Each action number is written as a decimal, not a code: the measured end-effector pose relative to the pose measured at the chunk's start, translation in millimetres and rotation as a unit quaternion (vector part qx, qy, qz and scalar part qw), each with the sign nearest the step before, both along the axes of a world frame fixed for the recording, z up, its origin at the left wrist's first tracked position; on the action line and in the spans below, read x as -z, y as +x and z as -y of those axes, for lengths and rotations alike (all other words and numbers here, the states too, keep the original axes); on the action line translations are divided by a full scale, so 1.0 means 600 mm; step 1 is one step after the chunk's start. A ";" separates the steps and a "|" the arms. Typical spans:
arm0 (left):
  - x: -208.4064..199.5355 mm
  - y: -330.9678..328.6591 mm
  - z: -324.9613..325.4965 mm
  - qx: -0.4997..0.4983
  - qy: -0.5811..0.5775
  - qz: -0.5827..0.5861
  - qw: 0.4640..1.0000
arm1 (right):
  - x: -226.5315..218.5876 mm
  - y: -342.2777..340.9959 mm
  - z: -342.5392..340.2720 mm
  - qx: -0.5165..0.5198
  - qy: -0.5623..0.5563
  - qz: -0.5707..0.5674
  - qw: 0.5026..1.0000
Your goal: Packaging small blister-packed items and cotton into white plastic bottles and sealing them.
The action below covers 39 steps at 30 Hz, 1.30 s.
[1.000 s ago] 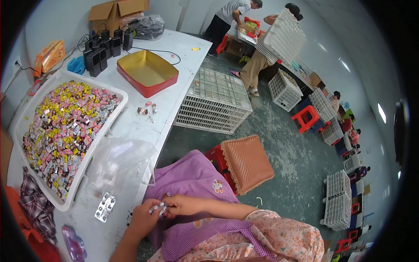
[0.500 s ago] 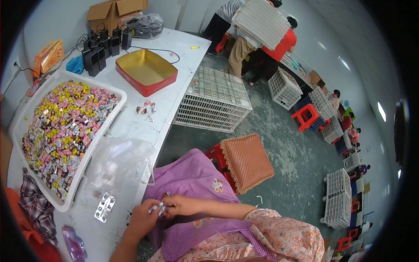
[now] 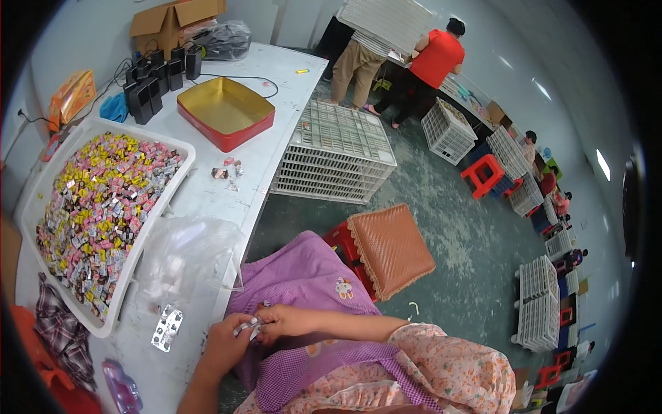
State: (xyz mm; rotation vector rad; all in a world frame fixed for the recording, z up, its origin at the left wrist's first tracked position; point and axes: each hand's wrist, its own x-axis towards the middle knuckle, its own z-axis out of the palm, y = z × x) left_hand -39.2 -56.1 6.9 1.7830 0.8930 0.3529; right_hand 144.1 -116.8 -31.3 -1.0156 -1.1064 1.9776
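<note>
Close together over the purple apron [image 3: 293, 269] on my lap, my left hand [image 3: 222, 343] and my right hand [image 3: 281, 321] pinch a small silver-white foil piece [image 3: 246, 327] between them. Its exact kind is partly hidden by my fingers. Beside my left hand, a silver blister pack [image 3: 167, 328] lies flat on the white table [image 3: 189, 376]. A clear plastic bag [image 3: 189, 259] rests just beyond it, near the table edge. To the left, a white tray [image 3: 185, 169] holds a heap of small wrapped candies [image 3: 110, 214] in pink, yellow, silver and brown.
A red tin with a gold inside [image 3: 227, 134], scraps of wrapper [image 3: 227, 170] and black power adapters [image 3: 148, 90] occupy the far tabletop. White plastic crates [image 3: 338, 162] stand past the table's edge. A brown cushioned stool [image 3: 392, 250] is at my right. Co-workers [image 3: 438, 62] stand farther back.
My hands stay nearly still, both on the foil piece. At the back, the large pale slatted panel has shifted left, and the person in red has straightened and stands apart from it.
</note>
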 end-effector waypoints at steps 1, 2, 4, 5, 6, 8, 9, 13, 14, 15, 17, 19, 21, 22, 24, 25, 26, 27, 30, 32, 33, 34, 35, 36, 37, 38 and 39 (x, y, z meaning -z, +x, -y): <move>-0.003 0.000 -0.001 0.001 0.000 -0.001 1.000 | -0.002 0.003 -0.002 -0.009 -0.022 -0.019 1.000; -0.007 -0.001 -0.001 -0.002 -0.006 0.009 1.000 | -0.004 0.005 -0.002 -0.008 -0.022 -0.020 1.000; -0.013 -0.001 -0.002 -0.004 -0.013 0.018 1.000 | -0.011 0.008 -0.002 -0.033 -0.011 -0.020 0.999; -0.015 -0.002 -0.003 -0.001 -0.013 0.022 1.000 | -0.015 0.009 -0.003 -0.032 -0.011 -0.021 0.999; -0.017 -0.002 -0.003 0.002 -0.012 0.026 1.000 | -0.020 0.009 -0.003 -0.038 -0.015 -0.019 0.999; -0.020 -0.002 -0.005 0.004 -0.042 0.020 0.999 | -0.024 0.011 -0.003 -0.044 -0.019 -0.017 0.999; -0.022 -0.002 -0.005 0.005 -0.072 0.014 0.997 | -0.025 0.012 -0.002 -0.051 -0.016 -0.025 0.998; -0.025 -0.002 -0.005 0.004 -0.088 0.008 0.996 | -0.034 0.013 -0.003 -0.057 -0.023 -0.034 0.998; -0.024 -0.002 -0.005 0.004 -0.083 0.013 0.996 | -0.034 0.012 -0.002 -0.056 -0.023 -0.034 0.998; -0.023 -0.002 -0.005 0.005 -0.078 0.019 0.997 | -0.034 0.011 -0.003 -0.053 -0.010 -0.017 0.998; -0.021 -0.001 -0.005 0.004 -0.075 0.012 0.997 | -0.030 0.008 -0.003 -0.049 0.004 -0.001 0.999; -0.019 -0.001 -0.004 0.003 -0.071 0.004 0.997 | -0.020 0.004 -0.002 -0.029 0.009 0.029 0.999; -0.018 0.000 -0.003 -0.001 -0.047 0.005 0.999 | -0.021 0.000 -0.001 -0.018 0.014 0.035 0.999; -0.019 0.000 -0.003 -0.001 -0.048 0.005 0.999 | -0.021 -0.001 -0.001 -0.006 0.018 0.041 0.999; -0.020 0.001 -0.003 0.002 -0.046 -0.011 0.999 | -0.018 0.000 -0.002 -0.018 0.022 0.051 0.998; -0.017 0.001 -0.003 0.002 -0.046 -0.011 0.999 | -0.017 0.000 -0.002 -0.031 0.026 0.062 0.997; -0.011 -0.001 -0.003 0.001 -0.039 -0.002 0.999 | -0.019 0.000 -0.003 -0.032 0.026 0.061 0.997; -0.007 -0.003 -0.003 0.000 -0.031 0.007 0.999 | -0.023 0.001 -0.003 -0.029 0.010 0.035 0.999; -0.017 -0.001 -0.005 0.002 -0.052 -0.002 0.999 | -0.026 0.006 0.000 -0.035 -0.002 0.002 0.999; -0.015 -0.002 -0.006 0.003 -0.074 0.003 0.997 | -0.024 0.008 0.000 -0.045 0.002 -0.006 0.999; -0.014 -0.004 -0.006 0.006 -0.095 0.008 0.995 | -0.022 0.008 0.000 -0.047 0.002 -0.014 0.999; -0.011 -0.005 -0.007 0.003 -0.094 0.009 0.996 | -0.020 0.008 0.000 -0.050 0.003 -0.022 0.999; -0.005 -0.006 -0.007 0.006 -0.087 0.005 0.996 | -0.016 0.008 0.000 -0.053 0.003 -0.021 0.998; -0.002 -0.008 -0.006 0.009 -0.080 0.000 0.997 | -0.011 0.009 -0.001 -0.060 0.002 -0.016 0.998; -0.003 -0.009 -0.005 0.006 -0.079 0.000 0.997 | -0.009 0.008 -0.002 -0.066 0.001 -0.010 0.998; -0.005 -0.009 -0.005 0.008 -0.074 0.005 0.997 | -0.011 0.009 -0.001 -0.069 0.001 -0.009 0.998; -0.007 -0.008 -0.004 0.010 -0.069 0.009 0.998 | -0.014 0.009 0.000 -0.065 -0.009 -0.014 0.998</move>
